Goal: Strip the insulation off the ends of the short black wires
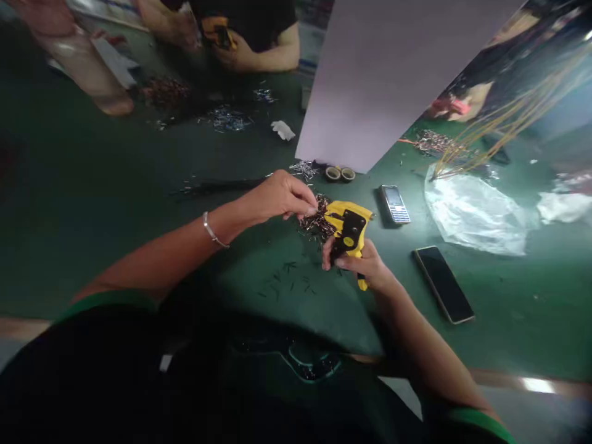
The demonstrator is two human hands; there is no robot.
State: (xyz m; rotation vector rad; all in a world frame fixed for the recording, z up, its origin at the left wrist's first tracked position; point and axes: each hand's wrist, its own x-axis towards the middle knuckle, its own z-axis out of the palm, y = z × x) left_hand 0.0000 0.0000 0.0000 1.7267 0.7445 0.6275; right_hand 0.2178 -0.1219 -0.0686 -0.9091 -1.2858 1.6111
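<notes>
Right hand (371,266) grips a yellow-and-black, pistol-shaped tool (350,229); left hand (287,194), pinched shut, contents unclear, is farther left, beside a loose coppery pile (318,230).

A yellow and black wire stripper (353,227) leans in the right hand (370,265) — beside a heap of coppery pieces (316,230).

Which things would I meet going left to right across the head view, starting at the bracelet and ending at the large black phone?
bracelet, left hand, yellow tool, keypad phone, large black phone
</notes>
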